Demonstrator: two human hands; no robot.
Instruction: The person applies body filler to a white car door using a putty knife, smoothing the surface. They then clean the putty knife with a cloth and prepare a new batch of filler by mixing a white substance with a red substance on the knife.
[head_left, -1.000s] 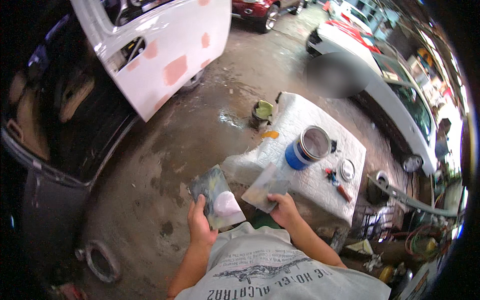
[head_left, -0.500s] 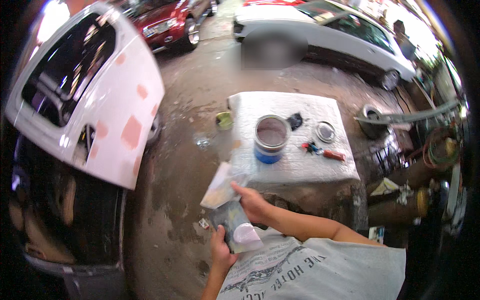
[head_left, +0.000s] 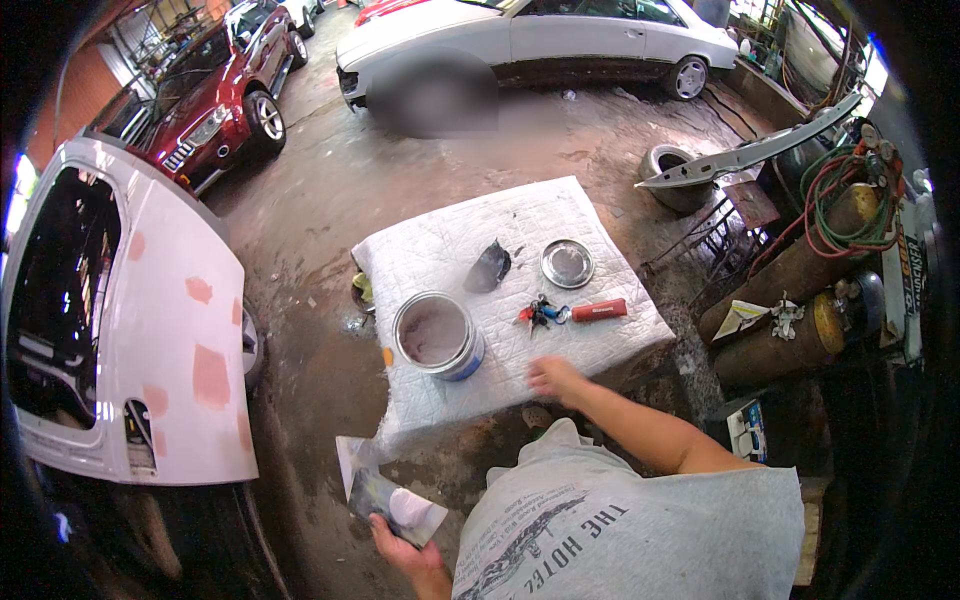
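My left hand [head_left: 407,550] grips a grey, smeared board [head_left: 372,494] low at the left, with a pale pink lump of paste [head_left: 410,507] on it. A whitish flat spreader [head_left: 346,458] shows at the board's far end. Over the table's near edge, my right hand [head_left: 557,380] reaches out with loosely spread fingers and nothing visible in it. Beyond it lie a red tube [head_left: 598,310] and a bunch of keys [head_left: 540,313]. An open can [head_left: 466,362] of pinkish-grey paste stands left of that hand.
A white quilted cover [head_left: 540,225] drapes the table, with a round metal lid [head_left: 567,263] and dark scrap [head_left: 490,266] on it. A pink-patched white car door [head_left: 190,330] stands left. Gas cylinders [head_left: 790,340], hoses [head_left: 850,210] and a tyre [head_left: 680,180] occupy the right.
My right hand has left the spreader and moved right, toward the red tube. The board has gone lower left with my left hand. The whole view has shifted.
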